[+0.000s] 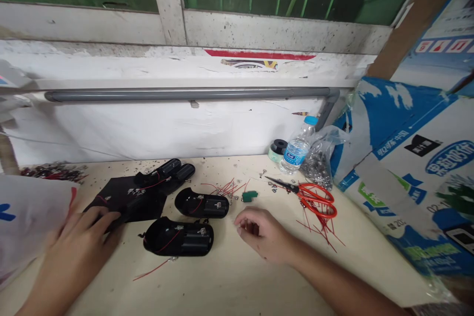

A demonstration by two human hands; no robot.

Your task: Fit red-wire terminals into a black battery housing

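Person at a bench, both bare hands in view. Left hand (74,252) lies flat, fingers together, fingertips on the near edge of a black sheet (124,202); no clear grip on it. Right hand (262,234) hovers over the bench top (229,286), fingers loosely curled, nothing held, just beside a black battery holder (178,237) and near a second one (202,205).

Both holders lie open side up, red wires inside, metal contacts showing, the first nearer the person, the second just behind it and to the right. Two more black holders (165,170) sit at the far end of the sheet, with wired pieces on the sheet itself. A loose red wire (151,269) lies in front of the nearest holder.

Right of these, a small tangle of red wire bits (229,188) and a green piece (250,196). Further right, red-handled scissors (314,200) lie among more cut red wires (322,232). Small metal bits are scattered on the bench. At the back: water bottle (298,145), tape roll (277,150), plastic bag of metal parts (318,168). White bag (25,222) by the left hand, printed carton (407,173) at right, grey pipe (185,95) along the wall.
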